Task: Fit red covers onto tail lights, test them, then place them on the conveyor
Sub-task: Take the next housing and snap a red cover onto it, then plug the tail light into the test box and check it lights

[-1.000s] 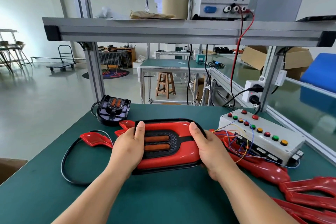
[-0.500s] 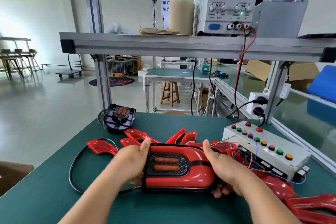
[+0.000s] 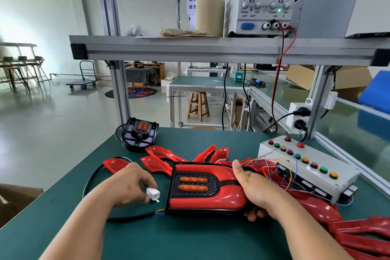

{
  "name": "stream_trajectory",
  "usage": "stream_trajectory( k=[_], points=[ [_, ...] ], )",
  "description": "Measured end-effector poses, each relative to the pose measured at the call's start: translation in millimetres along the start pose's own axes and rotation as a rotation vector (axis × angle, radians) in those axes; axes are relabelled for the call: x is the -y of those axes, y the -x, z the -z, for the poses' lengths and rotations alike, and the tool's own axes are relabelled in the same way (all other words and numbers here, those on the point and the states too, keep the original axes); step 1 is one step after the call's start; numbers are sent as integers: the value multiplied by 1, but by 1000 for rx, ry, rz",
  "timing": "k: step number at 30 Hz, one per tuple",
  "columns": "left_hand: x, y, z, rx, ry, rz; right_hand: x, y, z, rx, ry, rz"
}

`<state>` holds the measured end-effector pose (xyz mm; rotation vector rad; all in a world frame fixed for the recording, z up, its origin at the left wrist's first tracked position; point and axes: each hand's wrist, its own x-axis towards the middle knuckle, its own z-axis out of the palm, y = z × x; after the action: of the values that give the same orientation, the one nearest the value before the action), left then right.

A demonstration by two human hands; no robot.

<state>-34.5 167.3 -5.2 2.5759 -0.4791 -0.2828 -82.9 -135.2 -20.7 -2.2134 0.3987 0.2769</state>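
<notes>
A tail light (image 3: 223, 194) with a red cover fitted and two orange lenses lies on the green bench in front of me. My right hand (image 3: 256, 191) grips its right end, thumb on top. My left hand (image 3: 128, 184) pinches the white plug (image 3: 153, 194) at the end of the light's black cable (image 3: 130, 216), just left of the light. A second tail light (image 3: 139, 134), black and without a cover, sits at the bench's back left. Several loose red covers (image 3: 162, 154) lie behind the held light.
A white test box (image 3: 329, 183) with coloured buttons and loose wires stands to the right. More red covers (image 3: 363, 236) pile at the right front. A power supply (image 3: 263, 0) sits on the shelf above. The conveyor (image 3: 346, 133) runs along the right.
My left hand has let go of the tail light's left end and taken hold of the white plug. The light now rests lower and nearer me, held by my right hand alone.
</notes>
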Motion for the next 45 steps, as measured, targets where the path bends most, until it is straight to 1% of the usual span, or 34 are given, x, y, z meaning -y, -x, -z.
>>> stream_trajectory(
  k=[2,3,7,9,11,13,15,16,18,19,20,22,24,27,29,33,39,43,45],
  points=[
    [0,0,2,-93,20,-51,1,2,1,18,18,-5],
    [0,0,3,-168,36,-79,1,3,1,28,32,-9],
    [-9,0,7,-573,93,-129,3,5,2,52,169,-5],
    [-17,-1,3,-735,159,-144,3,4,1,32,244,31],
    [-25,-4,-1,-840,246,-184,4,4,1,-21,290,79],
    [-33,-9,-1,-892,311,-247,5,3,2,-85,318,128],
    [-44,-16,-1,-915,310,-297,4,0,5,-199,356,196],
    [-50,-20,0,-906,293,-306,2,-3,7,-286,375,233],
    [-61,-27,1,-830,223,-327,-1,-8,12,-465,342,324],
    [-66,-30,1,-782,176,-341,-3,-9,13,-514,282,383],
    [-70,-34,2,-737,145,-351,-2,-10,13,-524,224,443],
    [-75,-40,3,-685,151,-352,-2,-14,11,-473,211,533],
    [-76,-43,-1,-666,177,-363,-3,-19,8,-403,274,552],
    [-71,-45,-12,-621,126,-378,-7,-27,10,-341,361,460],
    [-64,-44,-18,-646,113,-375,-9,-30,10,-319,407,413],
    [-55,-41,-21,-742,154,-353,-9,-32,9,-341,457,381],
    [-53,-40,-24,-755,165,-354,-6,-25,10,-373,503,324],
    [-52,-40,-25,-757,183,-337,-9,-25,11,-384,525,343],
    [-51,-40,-26,-726,171,-343,-10,-24,11,-397,507,348]
  ],
)
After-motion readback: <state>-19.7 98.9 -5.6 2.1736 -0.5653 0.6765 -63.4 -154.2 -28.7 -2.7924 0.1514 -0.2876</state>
